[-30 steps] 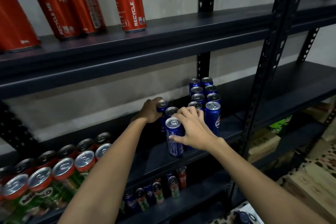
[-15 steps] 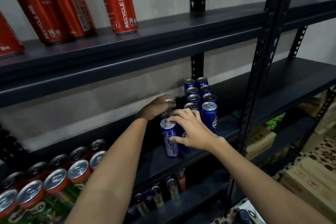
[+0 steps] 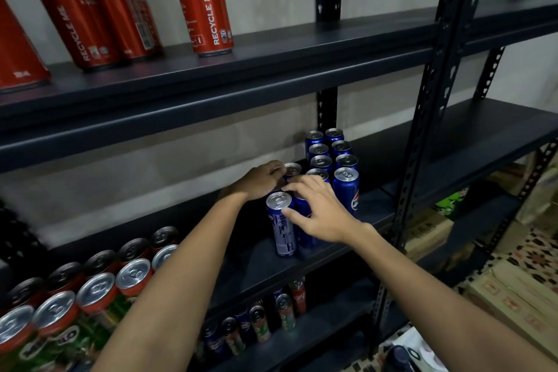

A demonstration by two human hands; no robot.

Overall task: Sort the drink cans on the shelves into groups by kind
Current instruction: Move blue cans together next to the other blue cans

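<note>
On the middle shelf (image 3: 379, 210) stand two rows of blue cola cans (image 3: 346, 187), running back to the wall. Just left of them are three more blue cans in a loose line. My left hand (image 3: 262, 180) grips the rear blue can (image 3: 292, 169) from its left side. My right hand (image 3: 321, 213) lies curled over the middle blue can (image 3: 303, 222), with the fingertips over its top. Its thumb touches the front blue can (image 3: 280, 220), which stands upright near the shelf edge.
Tall red cola cans (image 3: 208, 3) stand on the top shelf. Green-and-red cans (image 3: 99, 296) crowd the middle shelf's left end. Mixed cans (image 3: 259, 322) sit on the lower shelf. A black upright post (image 3: 422, 130) rises to the right, with cardboard boxes (image 3: 513, 299) on the floor beyond it.
My left hand has slid right with its can, closing up against the other blue cans and my right hand. The right hand has barely moved.
</note>
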